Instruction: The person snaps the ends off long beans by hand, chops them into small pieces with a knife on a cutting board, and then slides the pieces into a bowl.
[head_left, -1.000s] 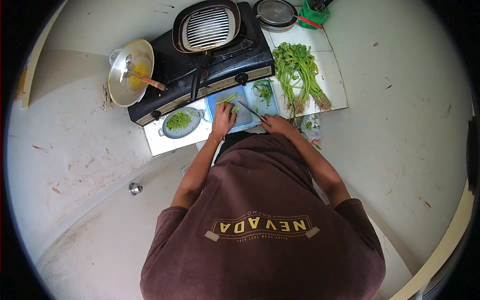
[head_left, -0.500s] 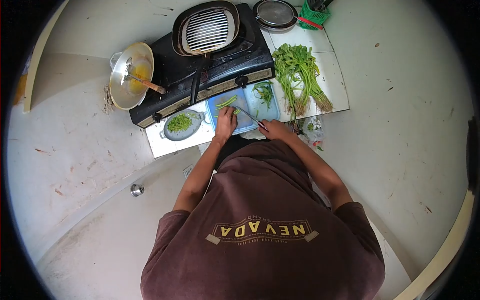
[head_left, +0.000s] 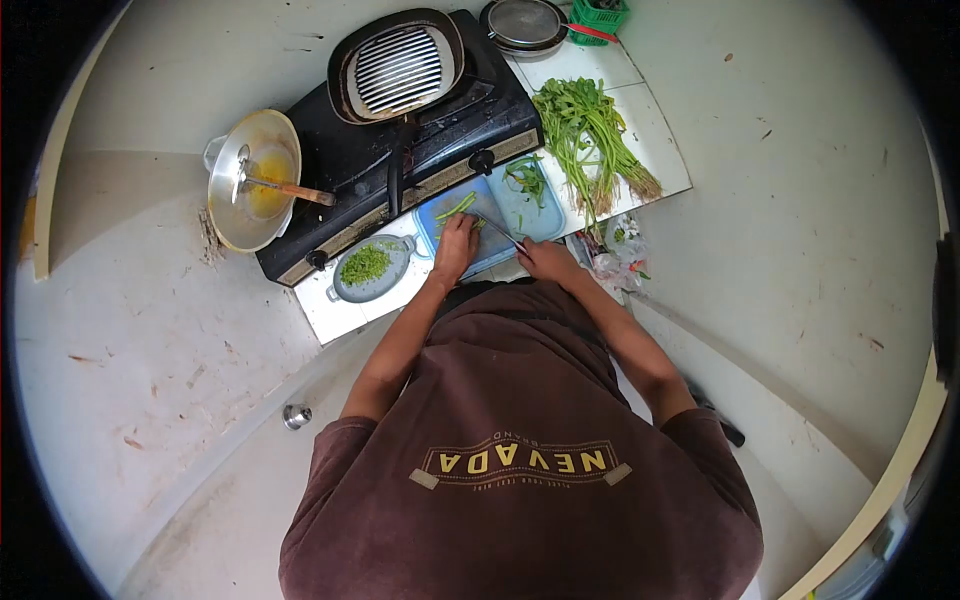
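On the blue cutting board (head_left: pixel 440 212), my left hand (head_left: pixel 457 248) presses curled fingers onto a few green stems (head_left: pixel 458 206). My right hand (head_left: pixel 546 261) is closed around the handle of a knife (head_left: pixel 499 230). Its blade points left across the board and its tip lies close to my left fingers. Several loose green leaves (head_left: pixel 525 180) lie in the light-blue tray (head_left: pixel 548 218) at the board's right. Chopped greens (head_left: pixel 365 265) sit on a grey oval dish (head_left: pixel 373 289) left of my left hand.
A black stove (head_left: pixel 330 180) stands behind the board, bearing a grill pan (head_left: pixel 340 70) and a wok (head_left: pixel 228 215) with a wooden-handled ladle (head_left: pixel 300 192). Long rooted greens (head_left: pixel 585 130) lie at right, near a plastic bag (head_left: pixel 625 262). A strainer (head_left: pixel 522 22) and green basket (head_left: pixel 597 18) are behind.
The whole view has turned and shifted slightly. My hands keep nearly the same places on the board, with the knife still beside the stems.
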